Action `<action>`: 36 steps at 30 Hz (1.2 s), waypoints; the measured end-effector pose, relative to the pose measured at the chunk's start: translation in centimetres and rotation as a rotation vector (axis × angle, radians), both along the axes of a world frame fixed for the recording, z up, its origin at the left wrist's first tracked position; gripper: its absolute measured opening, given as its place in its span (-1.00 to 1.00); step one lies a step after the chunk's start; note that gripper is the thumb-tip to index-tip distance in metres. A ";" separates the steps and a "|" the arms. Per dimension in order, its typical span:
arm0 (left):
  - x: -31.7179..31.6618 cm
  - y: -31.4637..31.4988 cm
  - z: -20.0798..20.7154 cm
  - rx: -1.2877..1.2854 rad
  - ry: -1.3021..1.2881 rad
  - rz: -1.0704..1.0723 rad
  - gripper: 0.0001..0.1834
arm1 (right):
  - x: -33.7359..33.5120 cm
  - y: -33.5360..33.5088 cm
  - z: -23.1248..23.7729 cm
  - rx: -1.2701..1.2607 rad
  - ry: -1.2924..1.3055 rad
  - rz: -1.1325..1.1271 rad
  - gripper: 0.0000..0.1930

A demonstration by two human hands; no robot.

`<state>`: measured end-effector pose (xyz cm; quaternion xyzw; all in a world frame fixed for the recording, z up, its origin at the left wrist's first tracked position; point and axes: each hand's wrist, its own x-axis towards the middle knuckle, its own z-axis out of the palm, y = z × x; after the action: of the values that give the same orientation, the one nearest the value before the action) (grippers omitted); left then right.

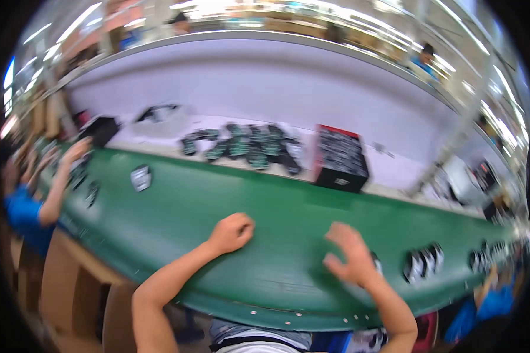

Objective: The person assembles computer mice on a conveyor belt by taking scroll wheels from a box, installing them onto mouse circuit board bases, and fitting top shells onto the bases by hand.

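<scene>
My left hand rests on the green work surface, its fingers curled into a loose fist with a dark hollow and no object showing. To its right, my right hand is open, thumb and fingers apart, slightly smeared by motion and holding nothing. Just beyond its wrist a small dark and silver piece shows, partly hidden by the hand. Farther right stands a short row of similar black and silver pieces. A single pale, flat piece lies at the left of the surface.
Along the back ledge lie several black and green parts, a black and red box, a clear plastic bag and a dark bin. Co-workers in blue sit at the left and the right. Cardboard boxes stand lower left.
</scene>
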<state>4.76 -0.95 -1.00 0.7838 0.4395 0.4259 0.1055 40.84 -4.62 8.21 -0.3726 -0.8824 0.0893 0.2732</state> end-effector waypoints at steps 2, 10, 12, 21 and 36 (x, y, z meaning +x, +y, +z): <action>0.1 2.7 -0.2 0.226 0.258 0.024 -0.90 | -3.7 -2.0 -2.7 -0.070 -0.241 0.200 -0.32; -8.2 3.6 -1.2 0.192 0.205 0.365 -0.86 | -7.3 -1.6 -6.2 -0.148 -0.089 0.244 -0.45; -9.1 3.5 -1.2 0.156 0.202 0.392 -0.87 | -6.9 -1.1 -5.9 -0.186 -0.060 0.239 -0.49; -4.8 2.7 -0.9 0.131 0.084 0.209 -0.92 | -6.2 -0.4 -5.9 -0.201 -0.008 0.201 -0.57; 0.2 2.9 -0.7 0.234 0.256 0.140 -0.83 | -6.3 -1.3 -6.1 -0.032 -0.050 0.177 -0.60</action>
<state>4.95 1.95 -1.75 0.8059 0.4504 0.3772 -0.0733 34.56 -5.89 2.08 -0.2997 -0.9168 0.1180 0.2360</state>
